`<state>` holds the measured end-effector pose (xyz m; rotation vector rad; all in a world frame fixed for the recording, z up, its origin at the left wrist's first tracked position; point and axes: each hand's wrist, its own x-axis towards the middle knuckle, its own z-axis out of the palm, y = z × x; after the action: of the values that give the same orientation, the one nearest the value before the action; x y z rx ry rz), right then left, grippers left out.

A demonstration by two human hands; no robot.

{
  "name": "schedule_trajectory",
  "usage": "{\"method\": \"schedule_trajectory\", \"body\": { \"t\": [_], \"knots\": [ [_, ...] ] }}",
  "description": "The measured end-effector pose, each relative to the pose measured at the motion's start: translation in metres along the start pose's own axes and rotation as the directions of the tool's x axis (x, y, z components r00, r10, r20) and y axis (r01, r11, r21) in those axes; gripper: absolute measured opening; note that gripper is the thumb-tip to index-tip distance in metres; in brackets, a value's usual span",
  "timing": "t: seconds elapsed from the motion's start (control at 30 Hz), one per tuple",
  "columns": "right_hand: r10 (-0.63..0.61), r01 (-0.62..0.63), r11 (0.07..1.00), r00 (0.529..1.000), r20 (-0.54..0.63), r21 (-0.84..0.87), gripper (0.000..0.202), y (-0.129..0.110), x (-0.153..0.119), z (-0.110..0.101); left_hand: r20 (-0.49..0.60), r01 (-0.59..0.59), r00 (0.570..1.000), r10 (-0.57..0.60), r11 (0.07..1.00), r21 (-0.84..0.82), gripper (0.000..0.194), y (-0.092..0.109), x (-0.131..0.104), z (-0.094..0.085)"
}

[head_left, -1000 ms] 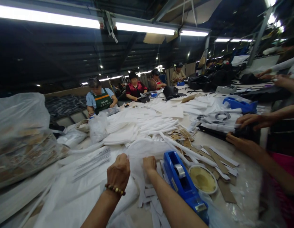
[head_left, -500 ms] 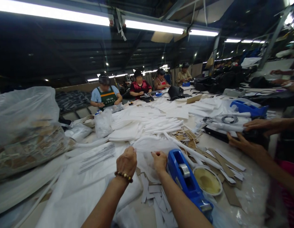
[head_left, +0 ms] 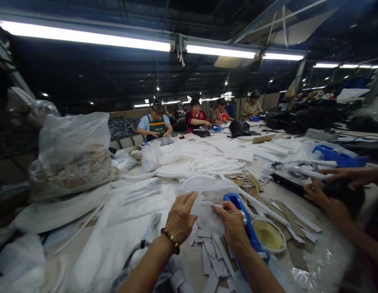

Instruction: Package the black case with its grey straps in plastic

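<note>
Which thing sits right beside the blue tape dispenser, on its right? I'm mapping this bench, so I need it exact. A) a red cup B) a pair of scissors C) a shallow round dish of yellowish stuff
C: the shallow round dish of yellowish stuff sits just right of the blue tape dispenser, close to the person's right hand.

Pretty much everything we're handling is white: the thin sheet (head_left: 204,211) between our hands, the paper strips (head_left: 211,248) under them, the stacks (head_left: 189,162) at 12 o'clock. Bright blue tape dispenser (head_left: 248,228) at 3 o'clock, with a white-rimmed dish (head_left: 268,236) of yellowish stuff just past it. Brown beaded bracelet (head_left: 171,241) on our left wrist. Brown card offcuts (head_left: 283,207) at 2. Clear bag (head_left: 73,154) at 10 with tan scraps inside. Far across, one green apron (head_left: 158,130), one red top (head_left: 195,118).
</note>
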<state>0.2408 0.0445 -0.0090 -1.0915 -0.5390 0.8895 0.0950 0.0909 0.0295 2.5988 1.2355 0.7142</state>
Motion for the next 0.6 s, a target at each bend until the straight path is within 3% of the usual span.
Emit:
{"method": "schedule_trajectory", "body": {
  "t": [0.1, 0.23, 0.43, 0.6],
  "knots": [
    [0.055, -0.058, 0.995, 0.998, 0.037, 0.087, 0.041, -0.006, -0.007, 0.005, 0.049, 0.028, 0.998, -0.028, 1.000, -0.009, 0.059, 0.006, 0.006, 0.003],
    [0.071, -0.077, 0.990, 0.996, 0.048, 0.119, 0.043, -0.010, -0.012, 0.009, 0.106, 0.126, 0.987, -0.123, 0.992, -0.029, 0.008, 0.011, 0.015, 0.003],
    [0.070, -0.070, 0.997, 0.998, 0.006, 0.024, 0.037, 0.004, 0.002, 0.002, 0.052, 0.377, 0.926, -0.374, 0.904, -0.201, 0.014, -0.008, 0.025, -0.005],
    [0.047, -0.062, 0.995, 0.982, -0.182, -0.076, 0.022, 0.041, 0.036, -0.003, 0.007, 0.462, 0.861, -0.508, 0.778, -0.425, 0.034, -0.027, 0.030, -0.014]
  ]
}}
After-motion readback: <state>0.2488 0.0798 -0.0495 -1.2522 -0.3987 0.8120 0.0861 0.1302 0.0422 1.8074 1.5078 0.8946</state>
